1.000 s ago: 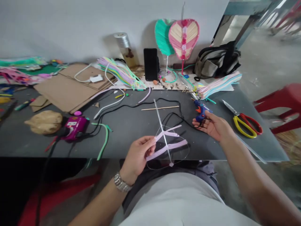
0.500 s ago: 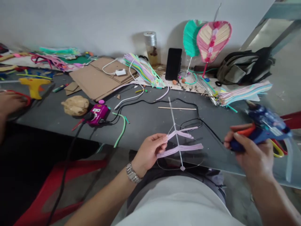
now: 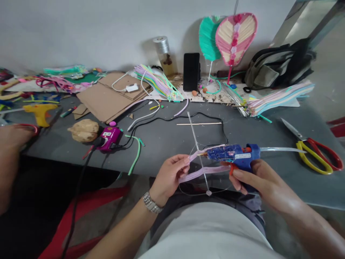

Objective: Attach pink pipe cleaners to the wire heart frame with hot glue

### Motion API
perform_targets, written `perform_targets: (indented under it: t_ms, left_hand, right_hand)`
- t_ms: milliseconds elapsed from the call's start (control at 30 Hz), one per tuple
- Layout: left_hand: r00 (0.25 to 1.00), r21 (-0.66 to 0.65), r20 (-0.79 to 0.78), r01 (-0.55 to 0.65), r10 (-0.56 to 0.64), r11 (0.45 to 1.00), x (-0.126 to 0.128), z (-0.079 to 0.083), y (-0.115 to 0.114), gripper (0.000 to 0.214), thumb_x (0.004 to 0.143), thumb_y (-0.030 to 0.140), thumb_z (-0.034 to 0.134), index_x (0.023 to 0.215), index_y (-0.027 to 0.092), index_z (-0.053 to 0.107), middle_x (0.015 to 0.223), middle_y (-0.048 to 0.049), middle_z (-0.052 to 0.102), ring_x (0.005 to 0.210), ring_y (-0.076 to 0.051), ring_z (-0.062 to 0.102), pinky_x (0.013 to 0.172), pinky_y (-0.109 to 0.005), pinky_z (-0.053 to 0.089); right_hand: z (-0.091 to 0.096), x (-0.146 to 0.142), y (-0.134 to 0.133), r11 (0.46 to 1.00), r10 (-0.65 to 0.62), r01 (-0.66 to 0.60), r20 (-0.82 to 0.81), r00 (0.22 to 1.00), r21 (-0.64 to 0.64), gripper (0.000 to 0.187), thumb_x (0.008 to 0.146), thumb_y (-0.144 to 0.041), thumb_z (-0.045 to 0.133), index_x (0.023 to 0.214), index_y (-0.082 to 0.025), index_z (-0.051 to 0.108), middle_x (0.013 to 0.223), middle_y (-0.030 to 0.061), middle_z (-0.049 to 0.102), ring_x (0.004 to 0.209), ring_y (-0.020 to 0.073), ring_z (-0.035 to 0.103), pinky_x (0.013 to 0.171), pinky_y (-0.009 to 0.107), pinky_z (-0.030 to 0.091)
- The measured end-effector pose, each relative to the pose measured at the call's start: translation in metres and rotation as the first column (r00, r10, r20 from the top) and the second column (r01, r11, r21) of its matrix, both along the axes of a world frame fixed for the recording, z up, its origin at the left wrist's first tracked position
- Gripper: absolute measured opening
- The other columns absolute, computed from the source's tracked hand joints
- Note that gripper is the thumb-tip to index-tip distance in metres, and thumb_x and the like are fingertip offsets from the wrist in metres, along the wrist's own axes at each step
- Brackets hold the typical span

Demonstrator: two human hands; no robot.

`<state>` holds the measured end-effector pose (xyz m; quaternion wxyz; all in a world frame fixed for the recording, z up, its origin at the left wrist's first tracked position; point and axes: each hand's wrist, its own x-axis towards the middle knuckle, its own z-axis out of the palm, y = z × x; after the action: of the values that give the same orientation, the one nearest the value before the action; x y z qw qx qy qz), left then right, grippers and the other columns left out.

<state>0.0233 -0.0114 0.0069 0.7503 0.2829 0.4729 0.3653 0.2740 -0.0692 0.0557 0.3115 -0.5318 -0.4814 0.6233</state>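
We have a small frame of lilac chenille stems (image 3: pixel 205 172) crossing a clear plastic rod (image 3: pixel 199 151), with a thin wire loop (image 3: pixel 188 189) around them. It is held in the air just above the front edge of the dark grey worktop (image 3: pixel 159 145), and the rod tilts across the stems.

The left hand (image 3: pixel 169 178) is closed on the frame's left side, with the fingers pinching the stem ends; a metal wristwatch (image 3: pixel 151 202) sits on that wrist. The right hand (image 3: pixel 258 183) grips a blue hot glue gun (image 3: pixel 231 153) around its handle. The gun lies nearly level, its nozzle at the upper stem near the rod, and a clear glue stick (image 3: pixel 281 149) projects from its rear.

Beyond the hands, a black cord (image 3: pixel 172 118) and a wooden stick (image 3: pixel 199 123) lie on the worktop. Yellow-and-red scissors (image 3: pixel 315 158) are to the right, and a magenta glue gun (image 3: pixel 110 138) is to the left. Farther back are cardboard sheets (image 3: pixel 107 100), a bundle of pastel chenille stems (image 3: pixel 159 82), a black phone (image 3: pixel 191 72), and a pink leaf-shaped piece (image 3: pixel 235 39) beside a green one (image 3: pixel 207 37).
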Motion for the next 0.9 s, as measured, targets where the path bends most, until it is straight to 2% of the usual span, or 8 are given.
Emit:
perform_targets:
  t_ms: [100, 200, 300, 500, 633, 767, 900]
  left_hand:
    - [1.0, 0.003, -0.01, -0.005, 0.005, 1.0, 0.0, 0.0, 0.0, 0.035, 0.066, 0.039, 0.088, 0.076, 0.012, 0.067, 0.055, 0.0054, 0.048, 0.049, -0.004, 0.037, 0.045, -0.018, 0.021]
    - [1.0, 0.005, -0.003, -0.002, 0.002, 1.0, 0.0, 0.0, 0.0, 0.034, 0.067, 0.039, 0.088, 0.074, 0.013, 0.067, 0.054, 0.0057, 0.048, 0.049, -0.004, 0.036, 0.046, -0.018, 0.022]
    - [1.0, 0.009, 0.004, 0.007, -0.007, 1.0, 0.0, 0.0, 0.0, 0.033, 0.068, 0.039, 0.087, 0.072, 0.013, 0.066, 0.054, 0.0057, 0.047, 0.049, -0.004, 0.036, 0.046, -0.018, 0.022]
    - [1.0, -0.002, 0.005, -0.008, 0.008, 1.0, 0.0, -0.001, 0.0, 0.032, 0.068, 0.037, 0.088, 0.072, 0.013, 0.067, 0.053, 0.0054, 0.049, 0.049, -0.005, 0.038, 0.046, -0.019, 0.024]
    - [1.0, 0.001, 0.0, -0.015, 0.015, 1.0, 0.001, 0.0, -0.001, 0.03, 0.069, 0.036, 0.087, 0.074, 0.013, 0.069, 0.052, 0.0052, 0.049, 0.049, -0.005, 0.038, 0.047, -0.02, 0.023]
    - [0.999, 0.001, -0.01, -0.031, 0.031, 1.0, 0.001, 0.001, -0.002, 0.03, 0.067, 0.036, 0.088, 0.074, 0.013, 0.07, 0.052, 0.0056, 0.048, 0.049, -0.005, 0.037, 0.047, -0.02, 0.024]
    - [1.0, 0.002, 0.0, -0.026, 0.026, 1.0, 0.001, -0.001, -0.002, 0.031, 0.068, 0.037, 0.088, 0.073, 0.013, 0.069, 0.053, 0.0054, 0.049, 0.049, -0.005, 0.038, 0.047, -0.019, 0.023]
  right_hand:
    - [-0.005, -0.01, -0.001, 0.998, -0.058, 0.055, 0.132, 0.99, 0.027, 0.046, 0.088, -0.059, 0.064, 0.066, -0.019, 0.06, 0.059, 0.0003, 0.057, 0.054, 0.0123, 0.048, 0.051, 0.026, 0.039]
    - [-0.007, -0.019, -0.001, 0.993, -0.102, 0.084, 0.224, 0.969, 0.087, 0.04, 0.086, -0.058, 0.066, 0.073, -0.021, 0.063, 0.056, -0.0025, 0.054, 0.052, 0.0126, 0.046, 0.048, 0.025, 0.038]
    - [-0.009, -0.024, -0.001, 0.989, -0.114, 0.084, 0.254, 0.961, 0.123, 0.033, 0.086, -0.054, 0.067, 0.078, -0.022, 0.065, 0.055, -0.003, 0.053, 0.051, 0.013, 0.046, 0.046, 0.025, 0.037]
    - [-0.014, -0.03, 0.0, 0.987, -0.115, 0.078, 0.276, 0.954, 0.142, 0.031, 0.086, -0.049, 0.066, 0.071, -0.023, 0.06, 0.054, -0.0039, 0.048, 0.05, 0.0123, 0.042, 0.045, 0.025, 0.032]
    - [-0.013, -0.035, 0.001, 0.98, -0.165, 0.119, 0.315, 0.935, 0.159, 0.026, 0.084, -0.044, 0.064, 0.07, -0.023, 0.06, 0.054, -0.0038, 0.047, 0.051, 0.0122, 0.04, 0.046, 0.025, 0.032]
    - [-0.008, -0.038, 0.001, 0.975, -0.221, 0.207, 0.305, 0.926, 0.077, 0.031, 0.078, -0.045, 0.065, 0.06, -0.022, 0.053, 0.052, -0.0016, 0.051, 0.051, 0.0126, 0.042, 0.046, 0.026, 0.034]
    - [-0.008, -0.038, 0.0, 0.977, -0.206, 0.214, 0.311, 0.928, 0.009, 0.034, 0.076, -0.046, 0.066, 0.056, -0.021, 0.053, 0.051, -0.0003, 0.052, 0.05, 0.0123, 0.043, 0.046, 0.026, 0.036]
